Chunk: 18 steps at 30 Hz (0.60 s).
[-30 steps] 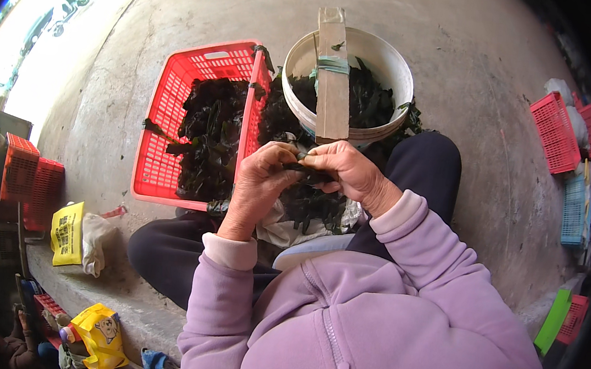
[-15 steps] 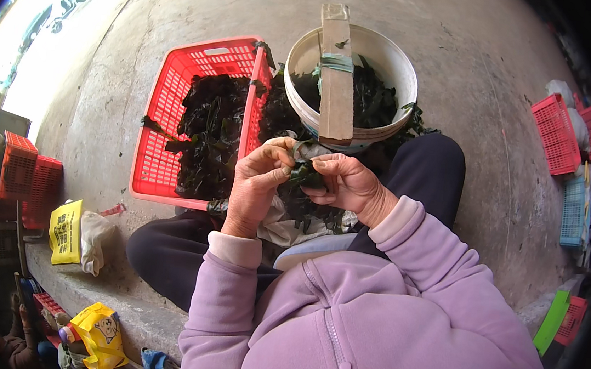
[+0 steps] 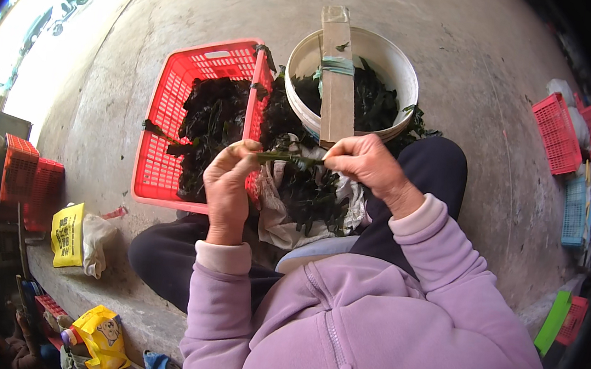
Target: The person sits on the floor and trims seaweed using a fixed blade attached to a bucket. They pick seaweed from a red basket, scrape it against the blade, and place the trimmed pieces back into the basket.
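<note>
My left hand (image 3: pixel 228 178) and my right hand (image 3: pixel 365 161) hold the two ends of one strip of dark green seaweed (image 3: pixel 285 159), stretched level between them above my lap. Below it a heap of the same seaweed (image 3: pixel 312 199) lies on a pale cloth (image 3: pixel 272 218) over my knees. Just beyond my right hand a wooden board (image 3: pixel 337 75) rests across a white bucket (image 3: pixel 401 70) holding more seaweed. A red plastic basket (image 3: pixel 167 112) with dark seaweed stands on the concrete in front of my left hand.
Stacked red and orange crates (image 3: pixel 29 177) stand at the left, with yellow bags (image 3: pixel 69 234) near them. More red and blue baskets (image 3: pixel 563 135) sit at the right edge. Bright daylight falls on the ground at the upper left.
My hands have moved apart, drawing the seaweed strip out straight between them; a second ago they were close together over the lap heap.
</note>
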{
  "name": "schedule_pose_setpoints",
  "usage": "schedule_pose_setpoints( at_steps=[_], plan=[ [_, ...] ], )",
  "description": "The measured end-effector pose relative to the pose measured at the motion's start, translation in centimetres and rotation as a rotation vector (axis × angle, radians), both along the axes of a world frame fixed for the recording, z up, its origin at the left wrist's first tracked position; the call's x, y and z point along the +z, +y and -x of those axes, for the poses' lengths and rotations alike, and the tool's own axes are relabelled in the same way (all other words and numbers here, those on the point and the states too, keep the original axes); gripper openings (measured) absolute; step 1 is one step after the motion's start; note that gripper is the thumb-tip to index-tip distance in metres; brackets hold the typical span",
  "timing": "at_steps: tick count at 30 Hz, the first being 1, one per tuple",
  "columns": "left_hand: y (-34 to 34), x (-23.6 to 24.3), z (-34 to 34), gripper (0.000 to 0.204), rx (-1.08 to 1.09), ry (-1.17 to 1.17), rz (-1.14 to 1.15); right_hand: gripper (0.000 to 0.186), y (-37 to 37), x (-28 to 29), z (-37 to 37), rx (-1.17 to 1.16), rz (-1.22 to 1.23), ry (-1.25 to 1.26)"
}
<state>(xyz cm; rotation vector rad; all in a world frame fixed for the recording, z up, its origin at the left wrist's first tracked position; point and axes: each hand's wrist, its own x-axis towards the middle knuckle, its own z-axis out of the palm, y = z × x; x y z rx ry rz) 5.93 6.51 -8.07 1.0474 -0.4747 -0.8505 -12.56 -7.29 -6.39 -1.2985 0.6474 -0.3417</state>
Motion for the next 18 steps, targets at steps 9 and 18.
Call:
schedule_pose_setpoints(
  at_steps=[9, 18],
  plan=[
    [-0.6, 0.1, -0.6, 0.006, -0.318, 0.355, 0.146, 0.013, -0.9, 1.1, 0.8, 0.001, -0.107, -0.023],
    [-1.1, 1.4, 2.4, 0.052, -0.276, -0.261, -0.587, 0.019, -1.0, 0.7, -0.3, -0.062, -0.246, -0.049]
  ],
)
